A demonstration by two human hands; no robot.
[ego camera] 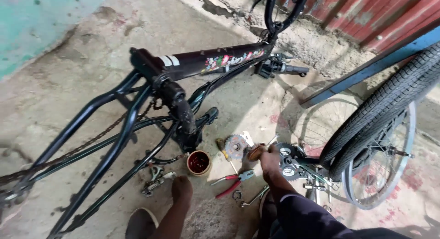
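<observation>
Right hand (270, 163) grips brown round handle (255, 152)

The bicycle frame (137, 115) runs off the left edge; the wheels (380, 129) are cut off at right. What the right hand (269, 161) grips is hidden.

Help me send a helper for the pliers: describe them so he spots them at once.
Start at the black bike frame lying on the concrete. Just past its bottom bracket stands a small round tin of red grease. The pliers lie right of that tin, near the right hand; their red handles set them apart from the bare metal spanners and sprocket nearby.
</observation>
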